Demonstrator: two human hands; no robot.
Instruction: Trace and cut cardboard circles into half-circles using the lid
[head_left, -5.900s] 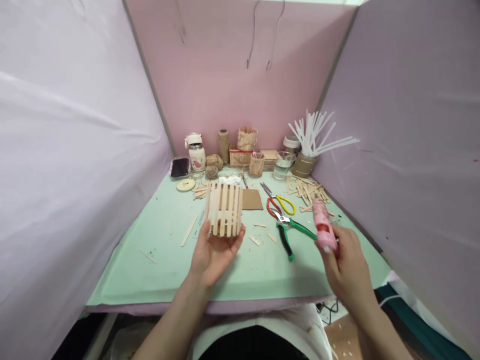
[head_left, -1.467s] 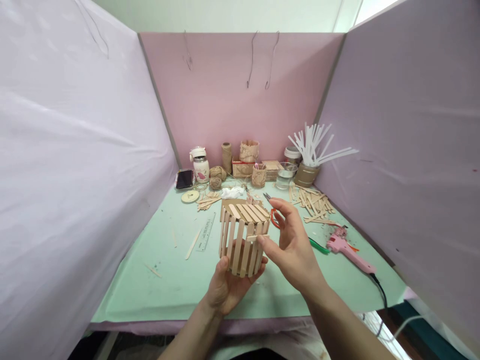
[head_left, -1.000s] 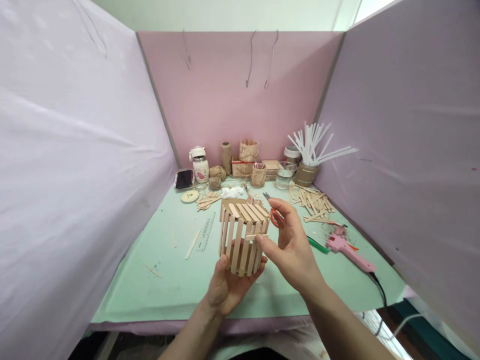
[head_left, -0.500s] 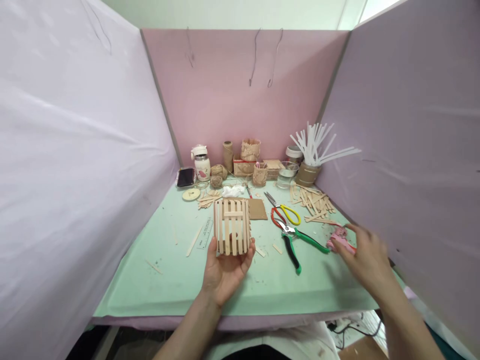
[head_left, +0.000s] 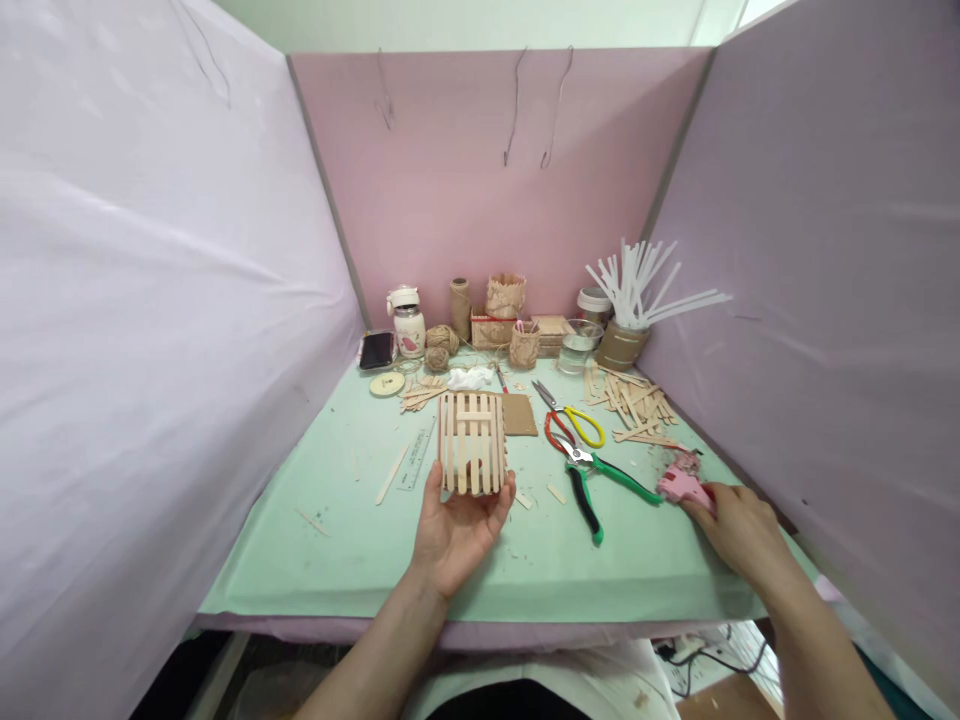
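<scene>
slatted stick box (head_left: 472, 450) over mid bench (head_left: 337, 560), short stick (head_left: 473, 416) crosswise near its top. left hand (head_left: 459, 530) grip: holding box's lower end. right hand (head_left: 739, 525) grip: closed round handle of pink glue gun (head_left: 681, 482), near bench's right edge. green-handled pruners (head_left: 580, 457) between hands; loose sticks (head_left: 637, 402) toward back right corner

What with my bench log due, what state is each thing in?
Slat box: held up by left hand
Pink glue gun: gripped by right hand
Scissors: handles spread
Pruners: handles spread
Phone: screen dark
Bottle: upright
Clear cup: holding liquid
Jar: white lid on
Stick pot: full of white sticks
Twine balls: wound
</scene>
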